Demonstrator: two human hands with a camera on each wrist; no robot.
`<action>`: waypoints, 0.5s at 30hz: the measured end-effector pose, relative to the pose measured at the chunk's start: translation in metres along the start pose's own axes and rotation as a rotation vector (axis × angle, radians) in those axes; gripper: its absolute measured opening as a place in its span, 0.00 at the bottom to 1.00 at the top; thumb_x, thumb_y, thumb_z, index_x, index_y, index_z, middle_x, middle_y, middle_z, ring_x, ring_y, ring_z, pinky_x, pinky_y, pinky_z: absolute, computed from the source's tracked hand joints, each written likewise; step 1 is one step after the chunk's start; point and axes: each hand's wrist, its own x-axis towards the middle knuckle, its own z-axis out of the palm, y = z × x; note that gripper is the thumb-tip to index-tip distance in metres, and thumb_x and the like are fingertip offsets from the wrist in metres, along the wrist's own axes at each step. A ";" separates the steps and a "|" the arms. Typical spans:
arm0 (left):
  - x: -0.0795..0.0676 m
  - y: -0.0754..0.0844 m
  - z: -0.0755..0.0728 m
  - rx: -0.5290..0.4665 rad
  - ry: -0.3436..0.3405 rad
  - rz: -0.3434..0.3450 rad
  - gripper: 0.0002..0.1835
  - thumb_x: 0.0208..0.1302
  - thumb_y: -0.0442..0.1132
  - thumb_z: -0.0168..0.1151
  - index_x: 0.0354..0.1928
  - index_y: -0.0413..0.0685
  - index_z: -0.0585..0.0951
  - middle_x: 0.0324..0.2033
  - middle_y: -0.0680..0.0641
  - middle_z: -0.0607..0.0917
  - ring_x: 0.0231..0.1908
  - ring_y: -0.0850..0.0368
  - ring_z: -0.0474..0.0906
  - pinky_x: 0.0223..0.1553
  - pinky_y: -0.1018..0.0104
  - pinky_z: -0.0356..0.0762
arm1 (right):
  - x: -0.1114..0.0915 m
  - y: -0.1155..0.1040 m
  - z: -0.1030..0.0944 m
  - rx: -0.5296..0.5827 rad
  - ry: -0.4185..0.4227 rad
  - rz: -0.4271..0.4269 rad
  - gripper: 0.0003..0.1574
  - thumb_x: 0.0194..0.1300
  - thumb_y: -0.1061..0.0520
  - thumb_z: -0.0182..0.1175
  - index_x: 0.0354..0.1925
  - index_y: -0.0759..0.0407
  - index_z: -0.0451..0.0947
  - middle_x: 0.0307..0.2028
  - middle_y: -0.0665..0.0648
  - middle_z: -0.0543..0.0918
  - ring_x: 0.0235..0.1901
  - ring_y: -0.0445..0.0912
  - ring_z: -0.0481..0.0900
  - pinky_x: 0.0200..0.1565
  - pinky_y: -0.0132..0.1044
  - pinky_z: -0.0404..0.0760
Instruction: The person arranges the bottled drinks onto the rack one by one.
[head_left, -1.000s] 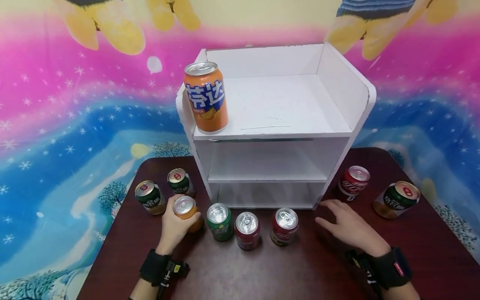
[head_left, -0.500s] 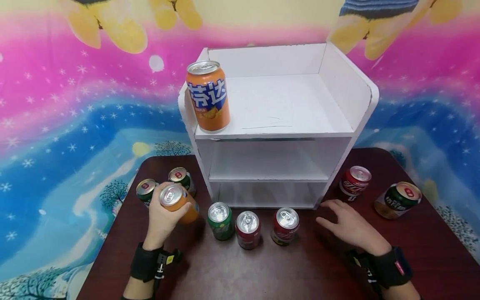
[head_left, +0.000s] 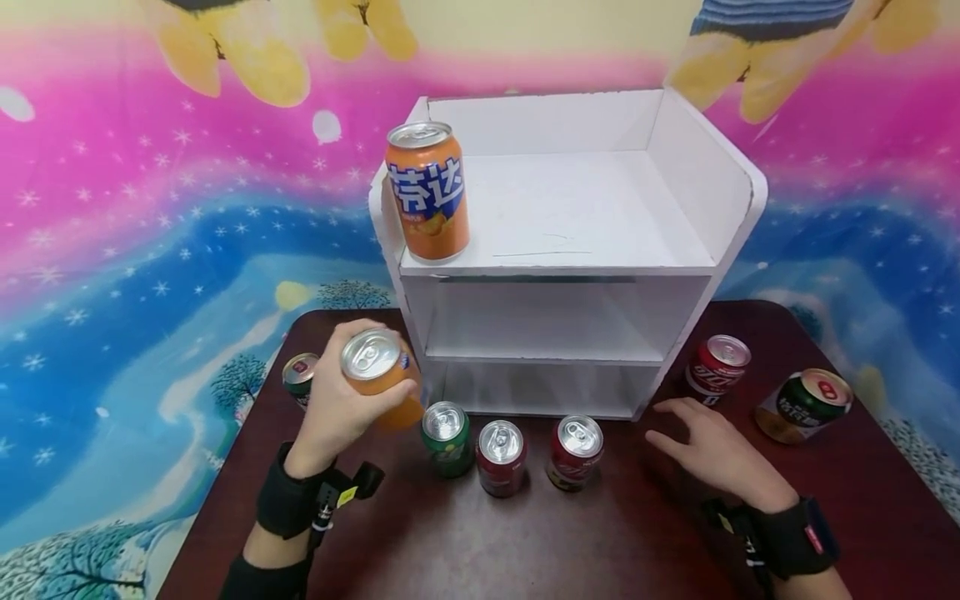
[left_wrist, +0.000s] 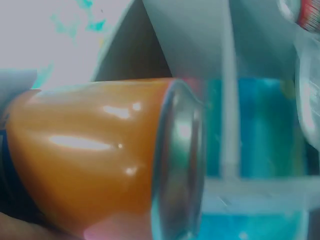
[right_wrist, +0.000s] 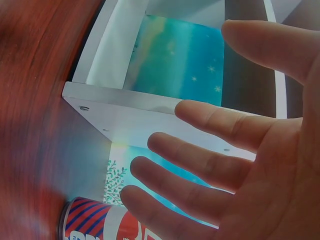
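Note:
My left hand (head_left: 341, 408) grips an orange soda can (head_left: 375, 362) in the air, left of the white shelf (head_left: 562, 271); the can fills much of the left wrist view, its silver rim (left_wrist: 180, 160) to the right. Another orange can (head_left: 429, 196) stands on the top tier at its left front corner. My right hand (head_left: 720, 450) is low over the table at the right, fingers extended and holding nothing. Closest to it is a red can (head_left: 717, 367) beside the shelf, also partly visible as a red-and-blue striped can (right_wrist: 100, 220) in the right wrist view.
On the dark table (head_left: 525, 550) before the shelf stand a green can (head_left: 447, 442), a dark red can (head_left: 501, 458) and another red can (head_left: 575, 454). A green-and-gold can (head_left: 802, 406) is at far right; a similar can (head_left: 300, 372) is partly behind my left hand.
My left hand has lifted the orange can off the table, first tilting it leftward, then raising it toward the shelf's left side. My right hand has stayed nearly still.

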 end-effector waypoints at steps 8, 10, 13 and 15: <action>0.035 0.046 0.021 -0.033 -0.183 0.064 0.34 0.48 0.28 0.71 0.58 0.42 0.66 0.50 0.47 0.76 0.49 0.55 0.74 0.46 0.54 0.76 | 0.001 -0.001 -0.004 -0.010 0.001 -0.001 0.34 0.64 0.40 0.58 0.55 0.65 0.73 0.51 0.68 0.75 0.47 0.60 0.76 0.42 0.55 0.75; 0.043 0.053 0.026 -0.048 -0.215 0.077 0.34 0.48 0.30 0.71 0.57 0.42 0.66 0.49 0.46 0.76 0.49 0.54 0.74 0.45 0.53 0.77 | 0.001 0.000 -0.004 -0.014 0.001 0.002 0.36 0.64 0.38 0.58 0.55 0.65 0.73 0.51 0.68 0.75 0.47 0.61 0.76 0.42 0.55 0.75; 0.055 0.066 0.034 -0.069 -0.245 0.099 0.34 0.48 0.33 0.72 0.57 0.43 0.66 0.48 0.47 0.77 0.48 0.53 0.74 0.44 0.53 0.77 | 0.001 -0.001 -0.003 -0.015 0.002 0.006 0.37 0.63 0.37 0.57 0.55 0.65 0.73 0.51 0.68 0.76 0.48 0.61 0.76 0.43 0.56 0.74; 0.064 0.075 0.041 -0.076 -0.257 0.115 0.34 0.49 0.34 0.72 0.57 0.43 0.66 0.47 0.47 0.77 0.47 0.53 0.74 0.43 0.53 0.78 | 0.000 0.000 -0.003 -0.013 0.005 0.008 0.36 0.63 0.38 0.57 0.55 0.65 0.73 0.51 0.68 0.75 0.48 0.61 0.75 0.43 0.56 0.74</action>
